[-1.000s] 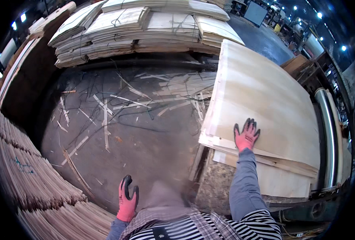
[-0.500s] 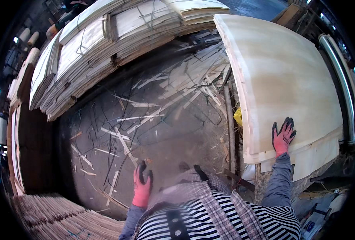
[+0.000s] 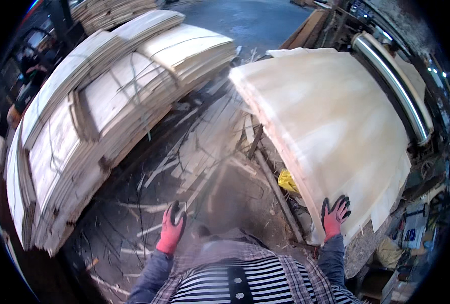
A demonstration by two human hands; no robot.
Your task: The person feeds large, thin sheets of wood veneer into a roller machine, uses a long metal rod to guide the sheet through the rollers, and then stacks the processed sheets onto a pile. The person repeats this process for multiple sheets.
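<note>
Both hands wear pink work gloves with black fingertips. My right hand (image 3: 335,218) rests with fingers spread on the near corner of a stack of pale wood veneer sheets (image 3: 326,121). The sheets lie on a bench to my right, their layered edge facing left. Over the floor, in front of my body, my left hand (image 3: 172,229) hangs with fingers apart and nothing in it. Some sheets at the near right of the stack stick out past the others.
Tied veneer bundles (image 3: 128,91) are piled at the left. Wood strips (image 3: 194,167) litter the floor between pile and bench. A shiny metal roller (image 3: 392,86) runs along the bench's far right side. A yellow bag (image 3: 288,181) sits under the stack's left edge.
The view has swung, so the bundles and veneer stack sit differently in it. My right hand has come nearer to the stack's left edge. My left hand stays empty over the floor.
</note>
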